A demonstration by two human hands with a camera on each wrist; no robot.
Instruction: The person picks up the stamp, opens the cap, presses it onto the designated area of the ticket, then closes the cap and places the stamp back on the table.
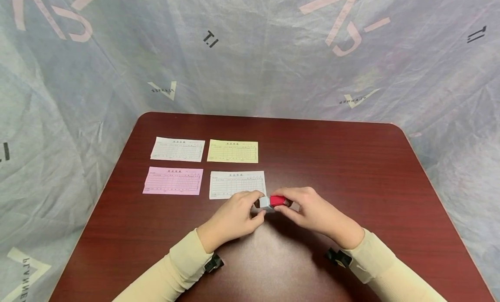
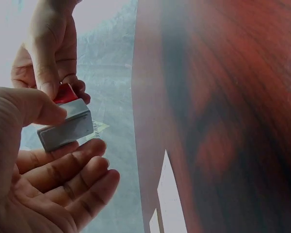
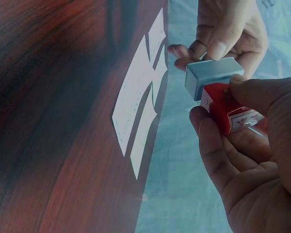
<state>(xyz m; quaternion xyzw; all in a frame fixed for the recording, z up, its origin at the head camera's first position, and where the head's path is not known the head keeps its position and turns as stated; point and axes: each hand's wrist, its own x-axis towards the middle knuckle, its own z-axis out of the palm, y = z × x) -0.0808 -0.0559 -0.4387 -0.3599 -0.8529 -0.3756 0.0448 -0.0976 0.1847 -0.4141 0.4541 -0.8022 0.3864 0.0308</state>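
Observation:
Just above the table in the head view, both hands meet at a small two-coloured item that looks like a stamp. My left hand pinches its grey box-shaped cap between thumb and fingers. On the other side, my right hand grips the red stamp, which carries a white label with red marks. Grey and red parts sit side by side, and I cannot tell whether they are joined. A white printed slip lies right behind the left fingers.
A pink slip, a yellow slip and another white slip lie flat on the left half of the dark red wooden table. Grey printed sheeting hangs behind the table and along both sides.

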